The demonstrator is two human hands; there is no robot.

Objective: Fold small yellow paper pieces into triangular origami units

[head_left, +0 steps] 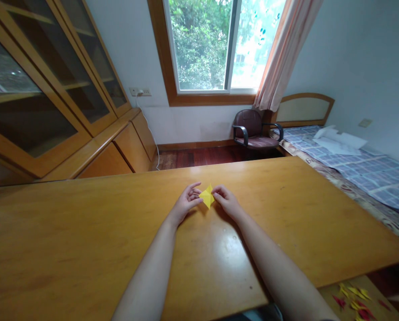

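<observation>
A small piece of folded yellow paper (206, 196) is held up just above the wooden table (95, 236), between my two hands. It has pointed corners at its top and bottom. My left hand (187, 201) pinches its left corner between thumb and fingers, with the index finger stretched out above. On the other side, my right hand (226, 200) grips the right edge with thumb and fingertips. Both forearms reach in from the near side of the table.
Several yellow and red folded paper pieces (355, 301) lie on a lower surface at the near right. Beyond the table stand a maroon armchair (253, 129) and a bed (363, 160) with a checked cover. A glass-door cabinet (62, 89) rises at the left.
</observation>
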